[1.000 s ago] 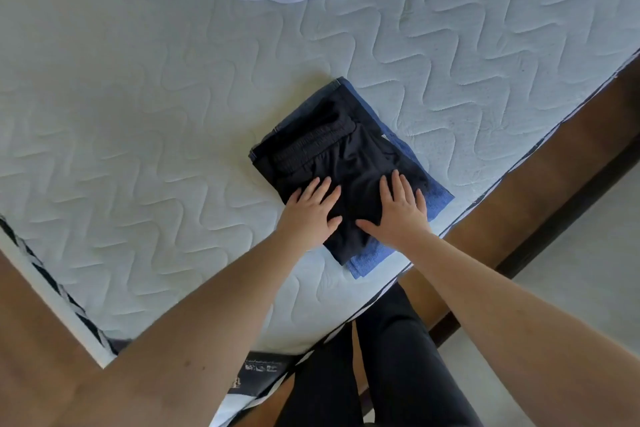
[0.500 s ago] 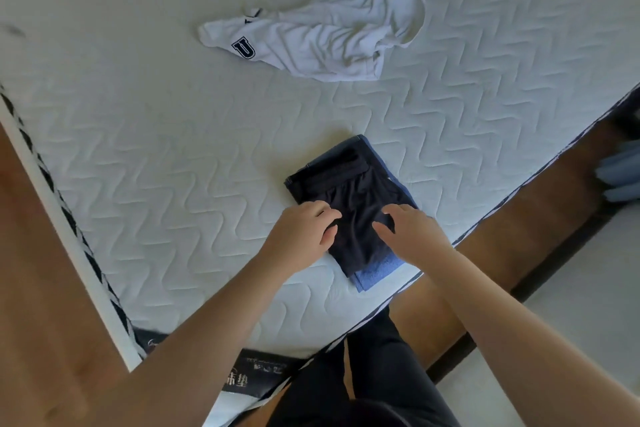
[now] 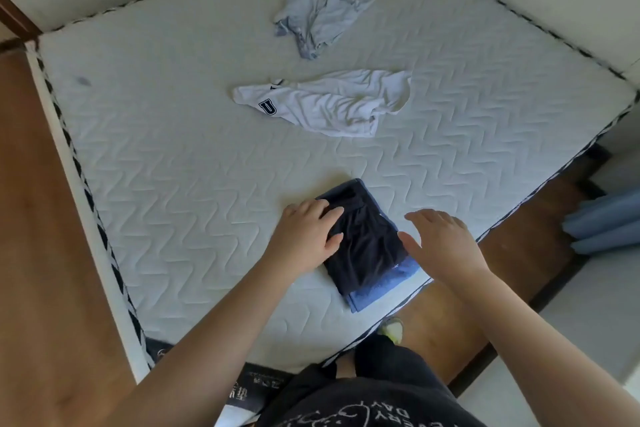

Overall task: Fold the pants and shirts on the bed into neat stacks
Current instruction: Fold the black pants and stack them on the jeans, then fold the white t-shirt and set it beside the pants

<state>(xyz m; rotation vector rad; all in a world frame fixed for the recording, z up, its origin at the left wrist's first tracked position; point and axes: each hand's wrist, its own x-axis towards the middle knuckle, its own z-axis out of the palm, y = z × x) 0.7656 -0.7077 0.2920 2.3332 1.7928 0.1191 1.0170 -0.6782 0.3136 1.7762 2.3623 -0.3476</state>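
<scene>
A: Right hand [image 3: 446, 246] has lifted off the folded dark pants [image 3: 367, 246]; a second ago both palms lay flat on them. Fingers are spread, gripping nothing.
B: Left hand [image 3: 304, 236]?
A: Fingers rest flat on the pants' far left edge.
B: Location, axis?
A: Near-right edge of the mattress [image 3: 173, 166], on a folded blue garment [image 3: 384, 291]. Long axis runs far-left to near-right. White shirt [image 3: 332, 104] and pale blue garment [image 3: 318, 21] lie unfolded farther back; the blue one's type is unclear.

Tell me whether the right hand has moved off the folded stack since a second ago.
Yes. The right hand has lifted off the dark folded pants, shifting toward the mattress edge.
</scene>
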